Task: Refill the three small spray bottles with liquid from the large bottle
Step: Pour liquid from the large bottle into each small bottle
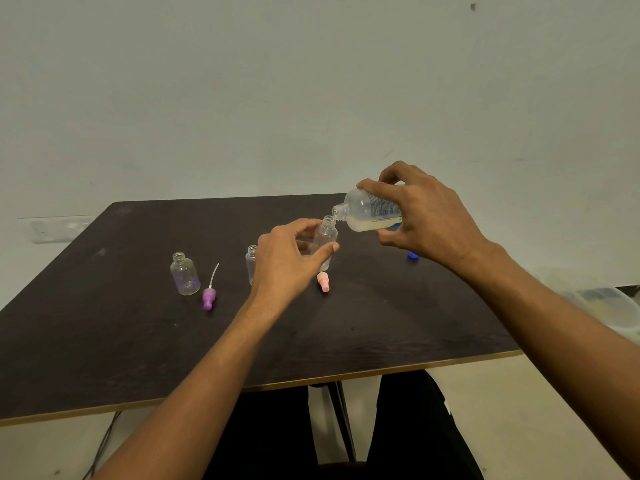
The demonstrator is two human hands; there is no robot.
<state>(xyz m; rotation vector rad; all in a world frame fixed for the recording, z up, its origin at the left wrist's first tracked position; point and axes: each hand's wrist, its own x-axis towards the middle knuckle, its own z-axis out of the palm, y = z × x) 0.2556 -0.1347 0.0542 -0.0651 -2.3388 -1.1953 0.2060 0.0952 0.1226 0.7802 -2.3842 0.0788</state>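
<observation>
My right hand point(427, 216) grips the large clear bottle point(367, 211), tipped on its side with its open mouth at the neck of a small clear bottle point(325, 237). Pale liquid lies in the large bottle's lower side. My left hand point(289, 261) holds that small bottle upright between thumb and fingers above the dark table point(138, 341). A second small bottle point(251, 263) stands open just left of my left hand, partly hidden by it. A third small bottle point(185, 273) stands open further left.
A purple spray head point(210, 294) with its white tube lies beside the left bottle. A pink spray head point(323, 281) sits below the held bottle. A blue cap point(412, 255) lies under my right hand. A clear plastic container point(595, 299) is at the table's right.
</observation>
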